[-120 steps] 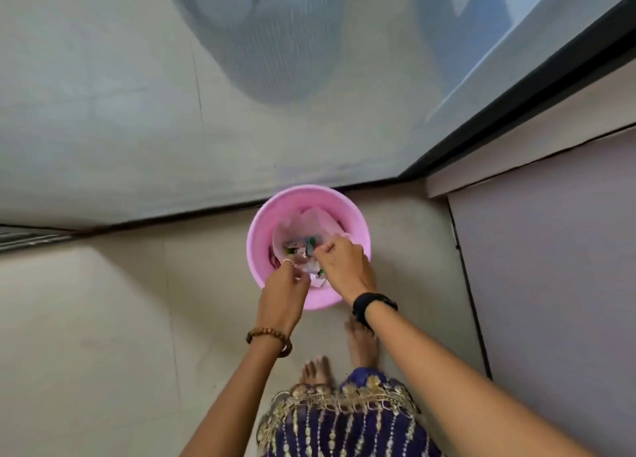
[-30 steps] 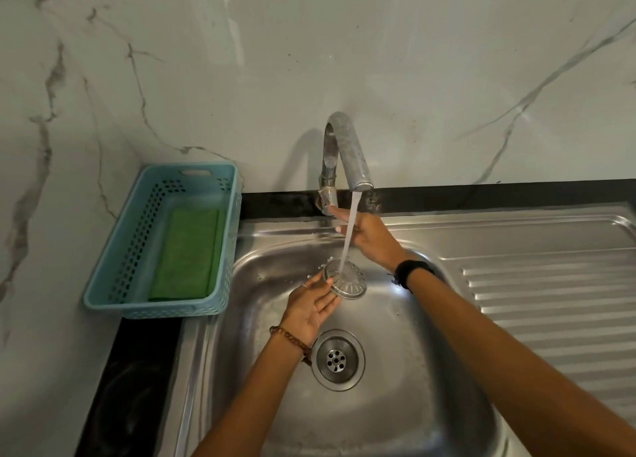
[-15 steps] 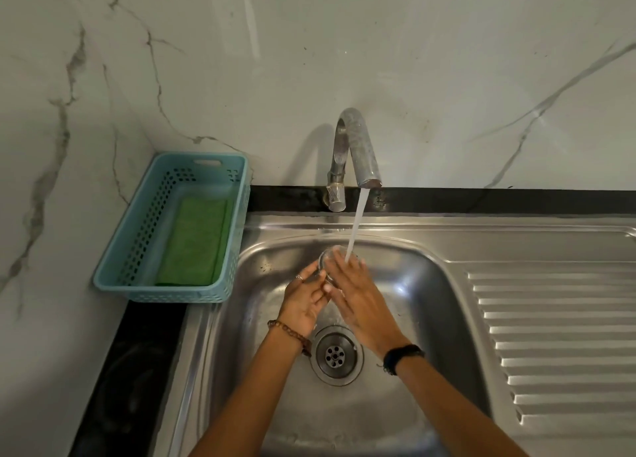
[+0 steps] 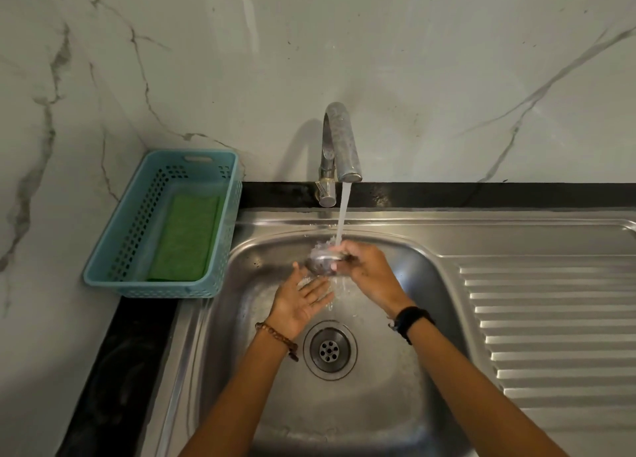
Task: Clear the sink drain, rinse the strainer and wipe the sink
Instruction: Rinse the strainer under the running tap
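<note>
Water runs from the steel tap [image 4: 339,150] into the stainless sink [image 4: 430,284]. My right hand [image 4: 364,270] grips the round metal strainer [image 4: 321,262] and holds it under the stream at the back of the basin. My left hand [image 4: 303,301] lies just below it, palm up with fingers spread, holding nothing, and water splashes over it. The open drain [image 4: 329,350] sits in the basin floor below both hands.
A teal perforated basket [image 4: 134,250] stands on the black counter left of the sink, with a green scrub pad [image 4: 186,238] inside. The ribbed drainboard [image 4: 550,319] stretches to the right. A marble wall rises behind the tap.
The strainer has passed from both hands together to my right hand alone. My left hand has let go, dropped lower and opened palm up under the water.
</note>
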Tool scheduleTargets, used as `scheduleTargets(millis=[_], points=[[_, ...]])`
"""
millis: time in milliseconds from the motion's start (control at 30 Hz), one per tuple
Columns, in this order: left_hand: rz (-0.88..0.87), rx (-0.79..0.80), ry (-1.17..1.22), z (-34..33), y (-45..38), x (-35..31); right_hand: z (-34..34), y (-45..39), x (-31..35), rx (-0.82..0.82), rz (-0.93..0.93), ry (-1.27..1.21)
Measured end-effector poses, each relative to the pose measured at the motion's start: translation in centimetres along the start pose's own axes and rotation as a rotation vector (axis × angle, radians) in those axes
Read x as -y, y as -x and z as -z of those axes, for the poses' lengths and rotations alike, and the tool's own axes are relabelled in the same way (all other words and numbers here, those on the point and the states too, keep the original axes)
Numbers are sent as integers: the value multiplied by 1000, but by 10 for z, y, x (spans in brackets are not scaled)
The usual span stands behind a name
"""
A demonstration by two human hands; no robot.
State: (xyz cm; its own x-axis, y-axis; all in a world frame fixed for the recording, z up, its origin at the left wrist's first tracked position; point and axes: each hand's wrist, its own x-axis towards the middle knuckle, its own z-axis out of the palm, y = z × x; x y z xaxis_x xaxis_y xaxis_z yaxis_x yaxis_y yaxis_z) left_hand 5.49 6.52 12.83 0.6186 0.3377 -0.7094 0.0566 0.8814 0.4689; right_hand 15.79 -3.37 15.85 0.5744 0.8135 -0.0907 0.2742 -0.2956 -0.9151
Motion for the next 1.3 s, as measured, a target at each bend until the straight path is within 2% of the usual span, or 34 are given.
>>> scheduleTargets(millis=[67,200,333,400,467,533,600,633,700,733,767,867,933,1033,1133,1200,1300], points=[[50,45,-14,-2,1,-10,-2,9,-2,95,151,284],[-69,100,-210,-7,0,-28,5,20,-15,118,282,701],[-142,155,-230,-20,0,-26,-7,17,-11,50,293,862],[-157,172,-194,-24,1,-23,-15,19,-11,89,354,866],[-169,142,-162,-23,1,-24,-17,27,-14,87,380,798],[-176,92,-188,-18,0,-25,-12,31,-21,-59,302,660],[-159,60,-263,-14,1,-25,-7,29,-22,-251,126,459],[-141,47,-301,-14,2,-23,-5,27,-19,-276,-6,319],[-103,26,-353,-13,3,-18,-3,18,-13,-171,-280,-50],[-89,12,-369,-12,4,-15,-3,15,-11,-128,-348,-165],[-74,-15,-382,-11,4,-12,-4,12,-8,-115,-340,-148],[-39,-72,-363,-4,6,-2,-8,9,-1,-168,-79,219],[-88,-84,-364,-2,8,-3,-10,11,-1,-213,54,286],[-283,-146,-487,-5,10,-14,-8,14,-12,-257,-19,-55],[-461,-141,-720,-10,12,-22,-10,8,-14,-191,-291,-374],[-468,-148,-778,-10,12,-25,-12,2,-8,-151,-364,-449],[-374,-168,-759,-2,9,-31,-11,-1,3,-199,-218,-325]])
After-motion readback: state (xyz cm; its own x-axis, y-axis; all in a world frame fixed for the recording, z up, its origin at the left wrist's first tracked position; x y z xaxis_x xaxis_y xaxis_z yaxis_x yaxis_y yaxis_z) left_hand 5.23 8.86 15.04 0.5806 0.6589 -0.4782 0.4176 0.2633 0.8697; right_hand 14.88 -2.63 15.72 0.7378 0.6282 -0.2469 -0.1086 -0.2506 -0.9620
